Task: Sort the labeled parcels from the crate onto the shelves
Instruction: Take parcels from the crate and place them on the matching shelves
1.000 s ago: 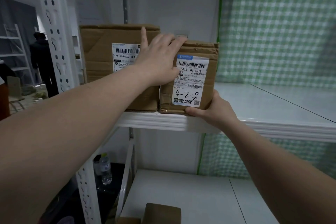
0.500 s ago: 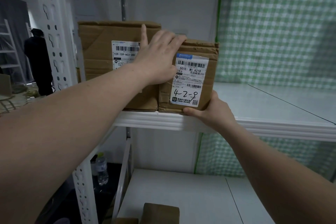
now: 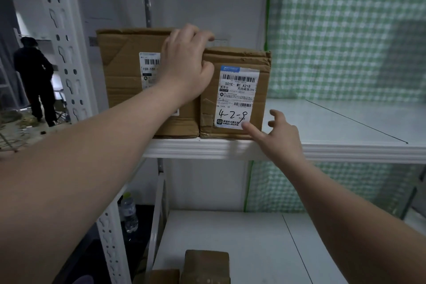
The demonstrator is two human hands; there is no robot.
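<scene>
A small cardboard parcel [image 3: 237,95] with a white label marked 4-2-9 stands on the white upper shelf [image 3: 207,148], pressed against a larger labeled box [image 3: 124,80] to its left. My left hand [image 3: 184,67] sits at the seam between them. Its fingers curl over the larger box's top right corner and its thumb rests on the small parcel's front. My right hand [image 3: 281,138] hovers at the small parcel's lower right corner with fingers spread. Only one fingertip touches the label. No crate is in view.
The upper shelf runs bare to the right, backed by green checked cloth [image 3: 345,37]. Two brown parcels [image 3: 206,265] sit on the lower shelf [image 3: 230,233]. A water bottle [image 3: 129,214] stands behind the perforated white upright [image 3: 62,41]. A person in dark clothes [image 3: 36,80] stands at far left.
My right hand let go of the small parcel's underside and opened beside it. My left hand shifted from flat on the parcel's label to curled at the boxes' top seam.
</scene>
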